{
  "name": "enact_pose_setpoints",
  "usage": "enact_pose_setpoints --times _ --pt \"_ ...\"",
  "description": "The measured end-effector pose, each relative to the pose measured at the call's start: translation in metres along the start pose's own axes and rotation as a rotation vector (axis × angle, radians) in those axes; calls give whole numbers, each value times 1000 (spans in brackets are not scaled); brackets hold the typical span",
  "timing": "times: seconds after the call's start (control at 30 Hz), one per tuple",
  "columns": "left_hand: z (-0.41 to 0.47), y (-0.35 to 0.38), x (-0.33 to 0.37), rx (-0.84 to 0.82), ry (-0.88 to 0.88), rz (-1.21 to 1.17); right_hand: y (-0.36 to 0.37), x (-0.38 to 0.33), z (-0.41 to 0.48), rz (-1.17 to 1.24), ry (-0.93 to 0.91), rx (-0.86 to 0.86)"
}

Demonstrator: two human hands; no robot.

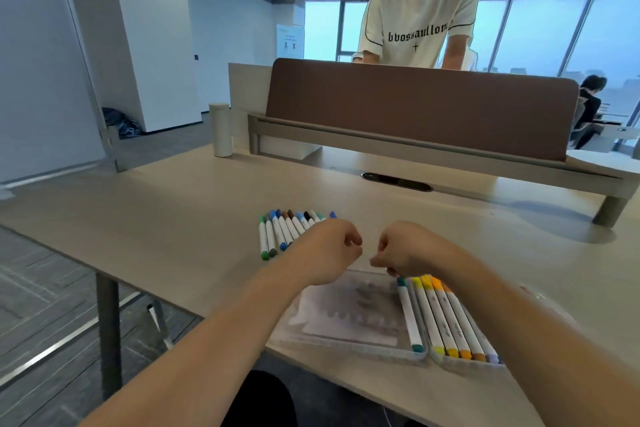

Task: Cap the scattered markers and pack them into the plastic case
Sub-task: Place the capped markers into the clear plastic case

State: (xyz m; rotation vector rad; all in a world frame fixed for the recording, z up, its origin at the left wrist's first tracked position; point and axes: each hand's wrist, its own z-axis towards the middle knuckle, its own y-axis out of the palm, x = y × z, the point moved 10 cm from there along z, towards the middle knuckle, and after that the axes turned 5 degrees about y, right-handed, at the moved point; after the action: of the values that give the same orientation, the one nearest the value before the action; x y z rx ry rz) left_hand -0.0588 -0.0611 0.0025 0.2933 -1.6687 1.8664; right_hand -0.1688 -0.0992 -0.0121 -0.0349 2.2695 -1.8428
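A clear plastic case (332, 347) lies open near the table's front edge. Its right half holds several capped markers (446, 315) in yellow and orange tones. A teal marker (410, 315) lies at the right side of the left half. Several capped loose markers (282, 230) lie in a row on the table, beyond and left of the case. My left hand (325, 250) hovers over the right end of that row with its fingers curled and nothing visible in them. My right hand (403, 250) has its fingers curled just above the teal marker's far end; whether they pinch it is hidden.
A brown divider panel (415, 107) runs across the back of the table (173, 218). A white cylinder (220, 130) stands at the back left. A dark cable slot (396, 181) is set in the tabletop. A person (415, 28) stands behind the divider. The table's left edge drops to the floor.
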Motion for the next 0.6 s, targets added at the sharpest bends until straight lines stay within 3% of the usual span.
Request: enact_pose_setpoints --times 0.2,0.6 --pt "19 -49 -59 185 -174 0 0 -33 60 113 47 91" --pt "50 -50 -92 166 -174 -91 -4 -62 113 4 81 79"
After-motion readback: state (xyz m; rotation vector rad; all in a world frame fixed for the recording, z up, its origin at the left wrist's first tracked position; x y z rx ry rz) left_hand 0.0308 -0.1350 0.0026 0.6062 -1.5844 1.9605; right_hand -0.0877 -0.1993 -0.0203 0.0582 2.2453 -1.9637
